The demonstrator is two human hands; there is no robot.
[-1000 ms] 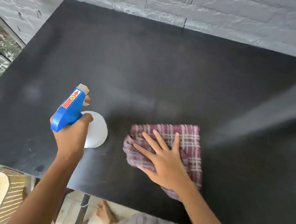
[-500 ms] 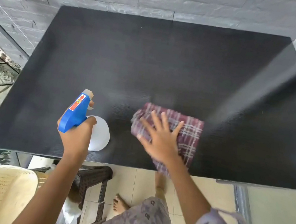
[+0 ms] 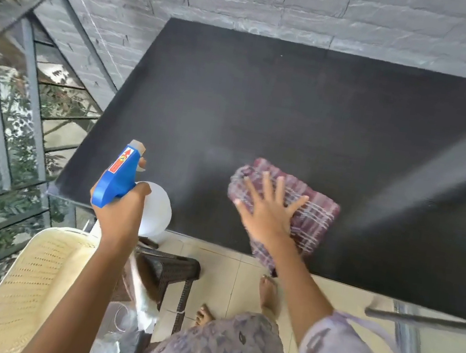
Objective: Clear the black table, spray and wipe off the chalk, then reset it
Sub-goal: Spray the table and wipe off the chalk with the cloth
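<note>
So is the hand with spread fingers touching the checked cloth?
Touching. The head view shows the right hand flat on the checked cloth, fingers spread, pressing it onto the black table.

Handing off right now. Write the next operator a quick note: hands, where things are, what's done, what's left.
Left hand grips the spray bottle above the near left corner of the black table.
Right hand presses flat, fingers spread, on the checked cloth at the table's near edge; one cloth corner hangs over it.
Done: tabletop cleared of objects.
Left: wipe the faint pale haze left of the cloth, then reset the table.
</note>
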